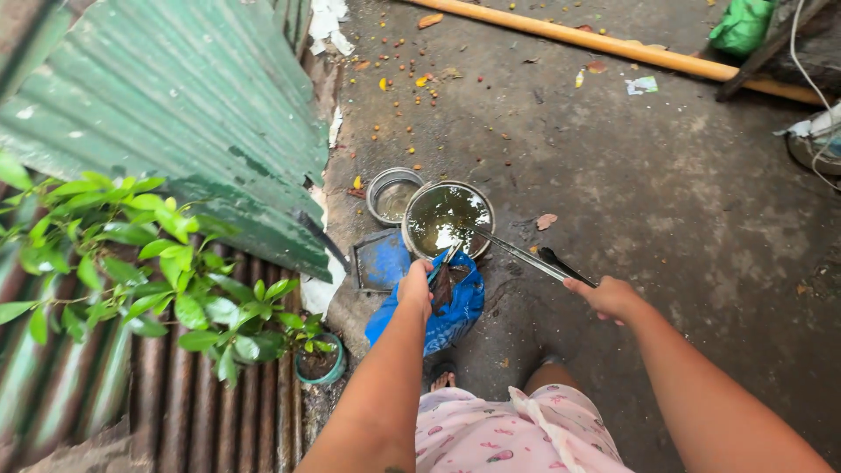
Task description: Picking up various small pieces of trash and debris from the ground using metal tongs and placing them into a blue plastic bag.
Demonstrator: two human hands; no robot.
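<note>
While the head camera looks straight down at a wet concrete yard, the left hand [415, 285] is closed around a small dark piece, perhaps a fish or a strip of something [441, 287], holding it just above a blue plastic bag [455, 317] and close to the near rim of a large round metal basin [448, 219]. That placement seems to keep drips falling onto the bag or into the basin. The right hand [606, 298] is clenched on the dark handle of a long metal tool, probably a knife or tongs [526, 255], whose thin bright end slants down and left to the basin's rim, near the held piece; whether it touches the piece I cannot tell.

The large basin holds murky, greenish-brown water that reflects the sky. Touching it at upper left is a smaller metal bowl [392, 194] with a little cloudy liquid in it. A flat blue lid or tray [379, 260] lies just beside both, against the corrugated green sheet [175, 96], and looks bare.

A small pot [321, 361] with soil stands by the leafy plant [131, 263]. Scattered orange berries [399, 74] and a yellow pole [604, 45] lie well apart, farther off.
</note>
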